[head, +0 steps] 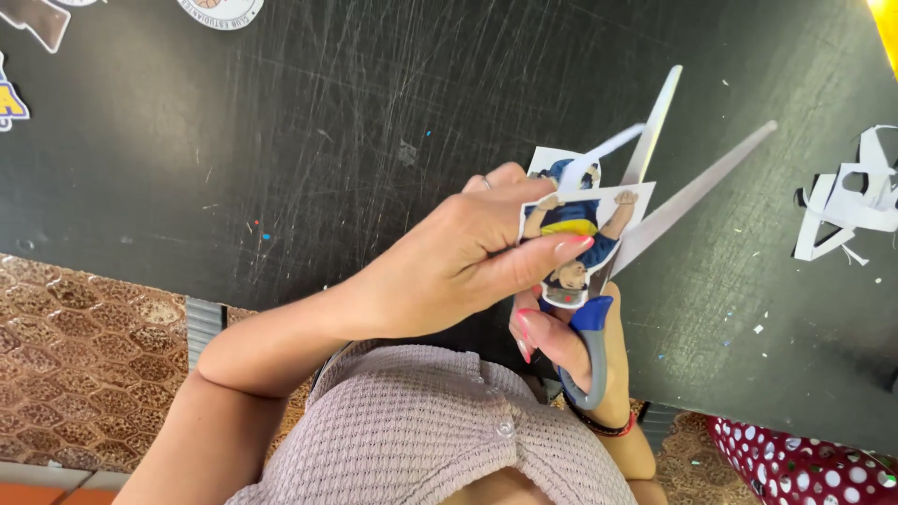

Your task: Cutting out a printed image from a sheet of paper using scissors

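My left hand (449, 266) pinches a small paper cut-out of a figure in blue and yellow (578, 234), thumb on its face. My right hand (561, 341) sits just below it, fingers through the blue and grey handles of a pair of scissors (645, 201). The scissor blades are spread wide apart and point up and to the right, with the paper's right edge between them. A thin white paper strip (608, 150) curls off the top of the cut-out. Both hands hover over a scratched black table (327, 140).
White paper offcuts (851, 201) lie on the table at the right. Stickers (220, 9) sit at the table's far left top edge. A red polka-dot bag (804, 468) is at the bottom right, and a patterned brown floor (84, 365) shows at the left.
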